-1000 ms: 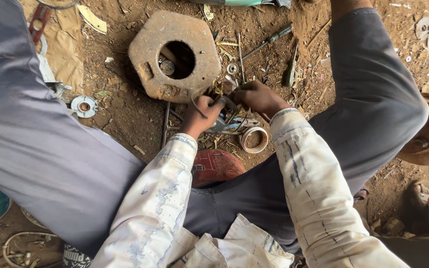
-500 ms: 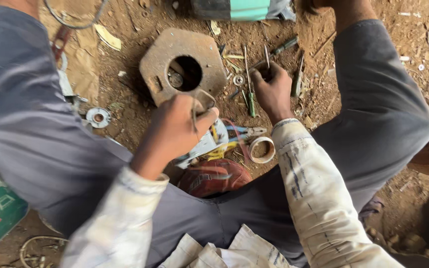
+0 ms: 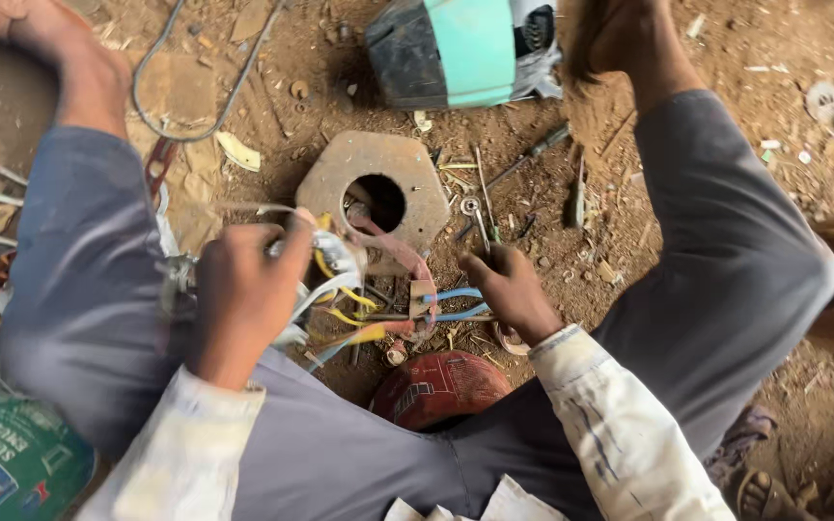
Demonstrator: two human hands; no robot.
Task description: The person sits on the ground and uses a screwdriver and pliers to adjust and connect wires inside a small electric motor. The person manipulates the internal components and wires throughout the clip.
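Observation:
My left hand (image 3: 243, 294) is raised over my left knee and grips a bundle of wires (image 3: 359, 309), yellow, white, pink and blue, with a small metal part at its top. My right hand (image 3: 512, 289) rests low on the dirt floor between my knees, fingers curled around a thin metal tool (image 3: 480, 227) near the blue wire ends. Just beyond both hands a rusty hexagonal metal plate (image 3: 374, 188) with a round hole lies flat on the ground.
A teal and black motor housing (image 3: 465, 48) lies at the top. A red rounded object (image 3: 436, 386) sits between my legs. A screwdriver (image 3: 533, 154), washers and scraps litter the dirt. A grey cable loop (image 3: 185, 125) lies upper left; a green container (image 3: 12, 463) lower left.
My left hand has lifted up and to the left, pulling the coloured wire bundle out from the floor. My right hand has dropped lower beside the wires. The view has shifted downward.

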